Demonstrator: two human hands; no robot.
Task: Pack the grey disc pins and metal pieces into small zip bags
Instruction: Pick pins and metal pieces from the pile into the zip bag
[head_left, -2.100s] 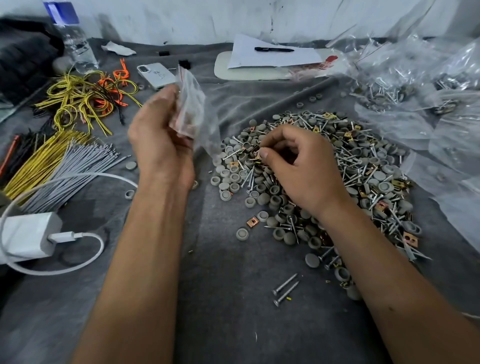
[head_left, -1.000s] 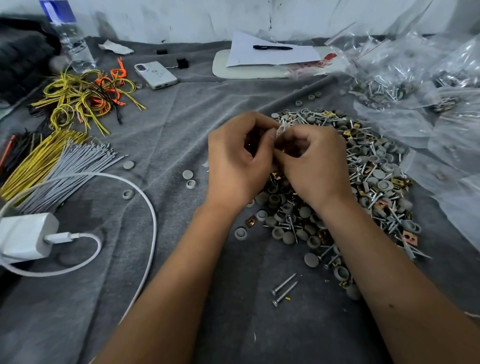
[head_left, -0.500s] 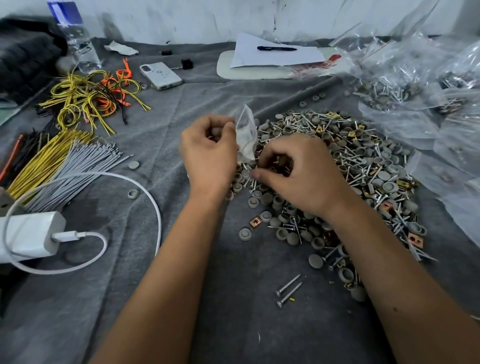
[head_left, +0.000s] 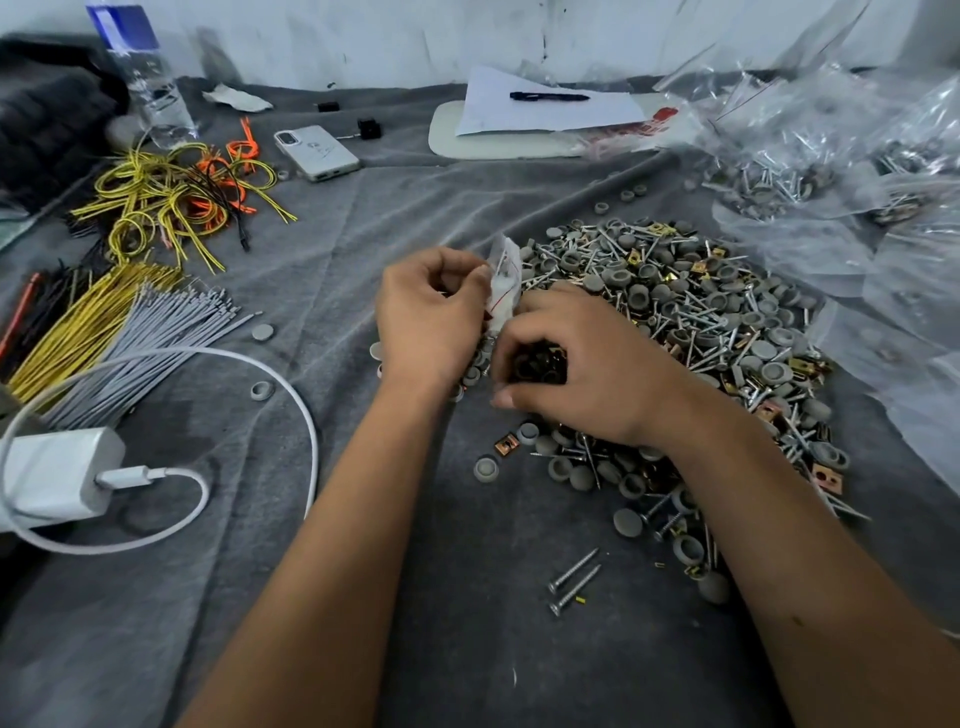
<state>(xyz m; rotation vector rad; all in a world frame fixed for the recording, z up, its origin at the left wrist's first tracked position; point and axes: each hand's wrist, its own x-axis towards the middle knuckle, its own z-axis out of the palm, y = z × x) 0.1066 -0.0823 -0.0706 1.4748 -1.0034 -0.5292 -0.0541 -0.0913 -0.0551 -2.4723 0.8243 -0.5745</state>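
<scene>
A big heap of grey disc pins, screws and copper metal pieces (head_left: 691, 322) covers the grey cloth at centre right. My left hand (head_left: 431, 312) pinches a small clear zip bag (head_left: 505, 280) upright at the heap's left edge. My right hand (head_left: 582, 374) rests on the heap beside the bag, fingers curled over a cluster of dark pieces; what it grips is hidden. Two loose screws (head_left: 574, 582) lie near the front, apart from the heap.
Filled and empty plastic bags (head_left: 831, 171) pile up at the right. Yellow, orange and grey wire bundles (head_left: 130, 291) lie at the left, with a white charger and cable (head_left: 62, 478). A phone (head_left: 317, 150), water bottle (head_left: 150, 88) and paper with pen (head_left: 545, 104) sit at the back.
My left hand brought the zip bag from the upper left down to the heap's edge. My right hand met it, then dropped onto the pieces beside the bag.
</scene>
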